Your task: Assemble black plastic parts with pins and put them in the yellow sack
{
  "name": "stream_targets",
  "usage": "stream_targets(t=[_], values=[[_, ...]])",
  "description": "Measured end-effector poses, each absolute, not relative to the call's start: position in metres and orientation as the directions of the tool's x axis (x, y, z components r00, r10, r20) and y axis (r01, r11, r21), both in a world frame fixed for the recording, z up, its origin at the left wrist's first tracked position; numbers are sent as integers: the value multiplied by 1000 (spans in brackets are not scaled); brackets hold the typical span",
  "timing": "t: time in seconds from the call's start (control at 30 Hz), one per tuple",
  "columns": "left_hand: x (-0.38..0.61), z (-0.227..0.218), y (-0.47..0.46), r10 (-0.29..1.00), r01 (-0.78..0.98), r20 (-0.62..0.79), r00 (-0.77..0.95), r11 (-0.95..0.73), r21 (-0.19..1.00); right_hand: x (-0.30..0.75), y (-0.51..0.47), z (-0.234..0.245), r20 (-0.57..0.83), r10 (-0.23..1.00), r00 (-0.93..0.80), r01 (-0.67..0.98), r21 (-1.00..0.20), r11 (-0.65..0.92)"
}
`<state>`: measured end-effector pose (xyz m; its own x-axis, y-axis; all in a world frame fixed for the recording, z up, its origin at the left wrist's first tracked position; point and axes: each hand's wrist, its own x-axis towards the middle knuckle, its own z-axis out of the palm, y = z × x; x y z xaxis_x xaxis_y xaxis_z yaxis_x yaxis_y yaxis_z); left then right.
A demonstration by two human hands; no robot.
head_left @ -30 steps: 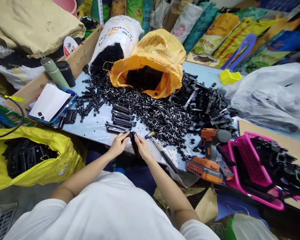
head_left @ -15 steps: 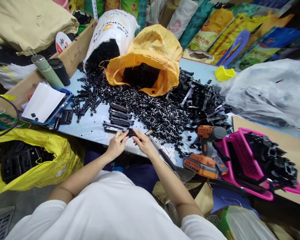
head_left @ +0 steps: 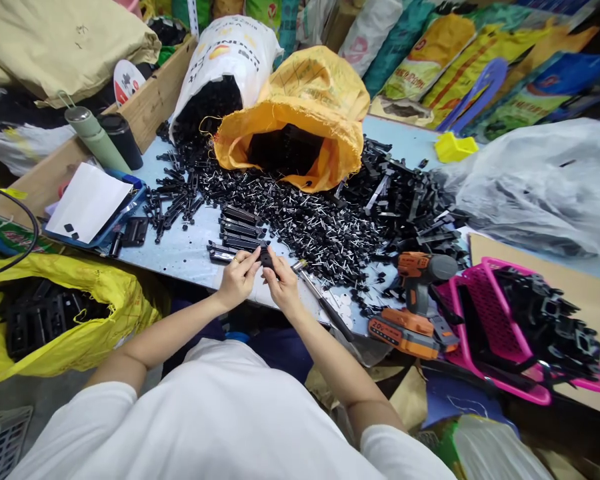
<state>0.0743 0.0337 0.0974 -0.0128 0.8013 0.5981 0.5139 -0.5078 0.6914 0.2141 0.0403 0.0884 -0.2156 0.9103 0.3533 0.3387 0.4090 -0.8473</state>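
Note:
A small black plastic part [head_left: 267, 257] is held between both hands at the table's front edge. My left hand [head_left: 239, 279] pinches it from the left, thumb and fingers together. On its other side, my right hand [head_left: 283, 285] grips it with thumb and fingers. Just beyond the hands lies a row of long black plastic pieces [head_left: 240, 228], side by side. A heap of small black parts with metal pins [head_left: 310, 223] spreads behind and to the right. Beside my right hand rests a hammer-like tool with a dark handle [head_left: 325, 300].
An orange cordless drill [head_left: 414, 300] stands right, next to a pink basket [head_left: 500, 313] of black parts. An orange sack [head_left: 315, 87] and a white sack [head_left: 225, 53] lie open behind the heap. A yellow sack [head_left: 130, 313] sits low left; a green bottle [head_left: 93, 137] stands at the back left.
Both hands still hold the black part, which now appears turned more upright between the fingers. My left hand has shifted slightly right and its fingers have risen. The whole view has moved a little.

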Motion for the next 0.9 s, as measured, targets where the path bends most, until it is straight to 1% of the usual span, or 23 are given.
stream_targets(t=[0.07, 0.13, 0.27, 0.4, 0.47, 0.5, 0.53, 0.6, 0.63, 0.67, 0.7, 0.73, 0.77, 0.8, 0.83, 0.87, 0.9], values=[[86, 103, 32, 755, 515, 637, -156, -488, 704, 204, 38, 94, 405, 904, -139, 368, -826, 427], [93, 108, 30, 713, 507, 671, -203, -510, 695, 198, 37, 100, 455, 881, -129, 391, -793, 467], [85, 115, 34, 703, 481, 698, -140, -568, 668, 201, 36, 106, 485, 860, -160, 376, -775, 508], [71, 116, 40, 729, 424, 685, 2, -621, 659, 203, 32, 96, 463, 873, -152, 394, -782, 483], [71, 107, 38, 782, 434, 623, 3, -563, 704, 199, 29, 86, 423, 897, -126, 392, -810, 437], [72, 100, 36, 821, 438, 571, -30, -502, 746, 198, 29, 80, 391, 909, -145, 389, -822, 416], [74, 90, 32, 863, 431, 498, -85, -419, 799, 198, 31, 74, 353, 916, -192, 395, -827, 401], [77, 67, 20, 929, 381, 302, -213, -205, 901, 207, 44, 63, 269, 908, -320, 453, -799, 396], [77, 55, 13, 945, 361, 199, -258, -97, 927, 217, 56, 59, 231, 902, -364, 501, -768, 399], [76, 45, 7, 953, 375, 123, -276, -11, 927, 231, 71, 56, 211, 905, -369, 553, -733, 396], [74, 37, 1, 959, 433, 84, -272, 44, 901, 249, 89, 55, 214, 916, -339, 603, -699, 386], [71, 32, -3, 966, 529, 81, -244, 63, 847, 269, 111, 55, 240, 934, -265, 646, -674, 357], [67, 30, -5, 977, 641, 102, -185, 42, 767, 290, 134, 56, 279, 944, -174, 678, -661, 320], [64, 30, -6, 988, 744, 128, -89, -20, 668, 312, 158, 59, 312, 946, -84, 709, -649, 277], [62, 32, -4, 989, 816, 143, 46, -119, 566, 332, 182, 63, 327, 945, 13, 749, -630, 208], [60, 35, 0, 970, 846, 137, 199, -240, 477, 348, 206, 67, 323, 941, 103, 786, -606, 122], [59, 38, 5, 929, 834, 111, 354, -367, 411, 361, 228, 72, 316, 937, 152, 800, -595, 71]])
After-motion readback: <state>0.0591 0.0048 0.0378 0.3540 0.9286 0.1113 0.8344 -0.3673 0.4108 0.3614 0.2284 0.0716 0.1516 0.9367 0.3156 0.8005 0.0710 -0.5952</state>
